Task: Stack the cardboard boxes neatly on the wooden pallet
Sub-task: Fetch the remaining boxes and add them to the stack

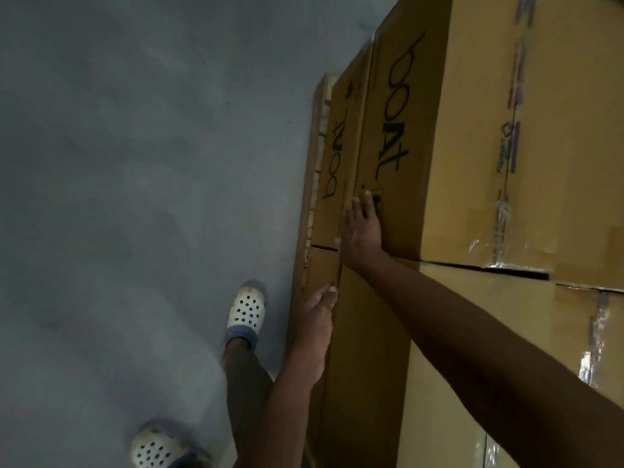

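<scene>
Brown cardboard boxes printed "boat" are stacked in layers on a wooden pallet (312,170), whose edge shows along the left foot of the stack. The far upper box (449,123) and the near upper box (472,349) meet at a taped seam. A lower box (332,157) shows beneath them. My right hand (361,231) lies flat, fingers spread, on the side face of the far upper box near its corner. My left hand (315,329) presses flat against the side edge of the near upper box. Neither hand grips anything.
Grey concrete floor (135,163) fills the left of the view. My feet in white perforated clogs (248,309) (155,447) stand close beside the pallet.
</scene>
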`<action>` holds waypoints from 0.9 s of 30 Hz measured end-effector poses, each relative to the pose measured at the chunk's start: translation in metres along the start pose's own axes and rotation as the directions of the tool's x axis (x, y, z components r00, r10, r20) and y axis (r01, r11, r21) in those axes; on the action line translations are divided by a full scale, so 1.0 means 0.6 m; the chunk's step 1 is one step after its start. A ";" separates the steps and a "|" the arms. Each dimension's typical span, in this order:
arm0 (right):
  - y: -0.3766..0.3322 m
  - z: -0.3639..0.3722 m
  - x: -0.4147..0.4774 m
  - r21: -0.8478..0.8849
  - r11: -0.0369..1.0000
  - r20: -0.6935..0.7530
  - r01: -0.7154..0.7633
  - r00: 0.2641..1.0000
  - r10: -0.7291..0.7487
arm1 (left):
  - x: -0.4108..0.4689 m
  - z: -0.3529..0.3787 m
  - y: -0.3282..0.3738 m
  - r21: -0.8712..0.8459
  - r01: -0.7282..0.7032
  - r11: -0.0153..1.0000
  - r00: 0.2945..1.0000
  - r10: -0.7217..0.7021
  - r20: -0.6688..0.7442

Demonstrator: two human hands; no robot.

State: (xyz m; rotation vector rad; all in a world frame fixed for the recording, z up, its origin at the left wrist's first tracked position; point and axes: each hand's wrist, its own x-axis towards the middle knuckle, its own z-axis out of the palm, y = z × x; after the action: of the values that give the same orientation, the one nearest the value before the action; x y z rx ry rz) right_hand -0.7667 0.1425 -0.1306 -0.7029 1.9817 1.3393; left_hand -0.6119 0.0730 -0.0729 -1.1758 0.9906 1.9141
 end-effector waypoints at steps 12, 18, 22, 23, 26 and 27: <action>0.196 -0.129 0.150 0.037 0.997 -0.253 -0.072 0.964 0.080 | 0.010 0.073 0.115 0.014 -0.095 0.995 0.991 0.093 0.099; 0.193 -0.110 0.166 -0.030 0.999 -0.178 -0.042 0.983 0.036 | -0.004 0.107 0.120 0.082 -0.129 0.988 0.961 0.104 0.255; 0.203 -0.127 0.169 0.043 0.997 -0.239 -0.067 0.968 0.076 | -0.014 0.104 0.100 0.073 -0.137 0.988 0.964 0.116 0.239; 0.211 -0.135 0.165 0.090 0.992 -0.226 -0.087 0.968 0.105 | -0.014 0.100 0.094 0.063 -0.138 0.988 0.965 0.120 0.234; 0.222 -0.158 0.140 0.224 0.973 -0.285 -0.051 0.951 0.116 | -0.016 0.089 0.092 0.062 -0.161 0.985 0.967 0.145 0.208; 0.219 -0.163 0.126 0.275 0.961 -0.317 -0.016 0.942 0.107 | -0.019 0.087 0.095 0.059 -0.166 0.984 0.969 0.152 0.195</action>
State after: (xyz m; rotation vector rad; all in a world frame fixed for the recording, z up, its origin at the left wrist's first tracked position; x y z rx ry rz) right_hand -0.9320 0.0895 -0.0820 -0.7776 2.4141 1.0045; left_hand -0.6766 0.0884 -0.0319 -0.8751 1.0689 2.0519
